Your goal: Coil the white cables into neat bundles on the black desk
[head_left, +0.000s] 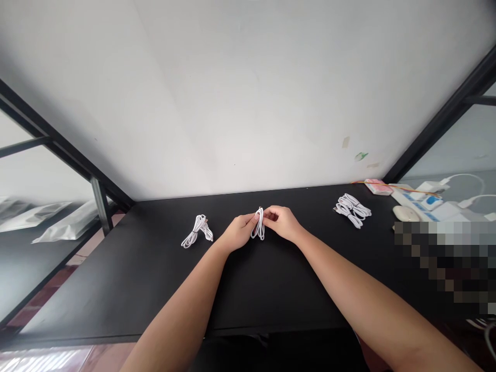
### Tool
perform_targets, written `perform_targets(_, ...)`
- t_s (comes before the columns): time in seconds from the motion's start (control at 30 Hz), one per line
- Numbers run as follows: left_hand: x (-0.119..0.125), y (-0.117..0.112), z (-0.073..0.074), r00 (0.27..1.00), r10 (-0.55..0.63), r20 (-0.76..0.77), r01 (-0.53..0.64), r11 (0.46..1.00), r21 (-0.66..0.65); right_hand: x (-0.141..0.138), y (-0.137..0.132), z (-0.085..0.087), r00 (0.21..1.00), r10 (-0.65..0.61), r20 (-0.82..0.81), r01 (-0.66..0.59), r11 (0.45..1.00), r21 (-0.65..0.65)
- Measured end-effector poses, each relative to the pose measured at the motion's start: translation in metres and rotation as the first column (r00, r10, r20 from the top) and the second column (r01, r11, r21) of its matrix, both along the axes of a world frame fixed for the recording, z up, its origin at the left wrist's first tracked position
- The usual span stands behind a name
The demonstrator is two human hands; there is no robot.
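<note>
Forearms reach over a black tabletop (pixel 155 289), where the left hand (pixel 240 232) and right hand (pixel 282 222) together pinch a coiled white cable (pixel 258 227) just above its middle. Further back lie a second white coil (pixel 197 231) at left and a cable pile (pixel 352 209) at right, near a power strip (pixel 418 199). Beyond: a plain white wall (pixel 248 93), black shelf frames (pixel 58 144) either side.

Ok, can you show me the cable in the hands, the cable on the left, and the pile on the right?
held cable (pixel 258 230), head view, hanging loops.
left cable (pixel 197 230), head view, coil middle.
right pile (pixel 352 209), head view, pile middle.
</note>
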State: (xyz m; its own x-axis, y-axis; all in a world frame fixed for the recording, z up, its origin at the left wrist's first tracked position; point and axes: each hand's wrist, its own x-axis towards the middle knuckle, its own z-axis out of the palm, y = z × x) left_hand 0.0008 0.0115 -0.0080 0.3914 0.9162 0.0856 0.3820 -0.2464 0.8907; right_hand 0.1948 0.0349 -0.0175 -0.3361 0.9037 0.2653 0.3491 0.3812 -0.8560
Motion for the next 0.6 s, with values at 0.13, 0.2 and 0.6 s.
perform_targets(0.13, 0.0006, -0.001, 0.002, 1.0, 0.012, -0.005, -0.012, 1.0, -0.005, 0.0003, 0.0005, 0.0, 1.0, -0.002, -0.004, 0.002, 1.0, -0.018)
perform_targets(0.2, 0.0009, -0.0009, 0.0012, 1.0, 0.018, -0.008, -0.018, 1.0, -0.006, 0.0002, 0.0004, 0.0004, 1.0, -0.001, -0.001, 0.001, 1.0, -0.016)
perform_targets(0.6, -0.0002, 0.0038, -0.0054, 0.985, 0.167, -0.03, -0.166, 0.985, 0.053, -0.0034, -0.0037, -0.0023, 0.994, 0.109, 0.008, -0.108, 0.993, -0.038)
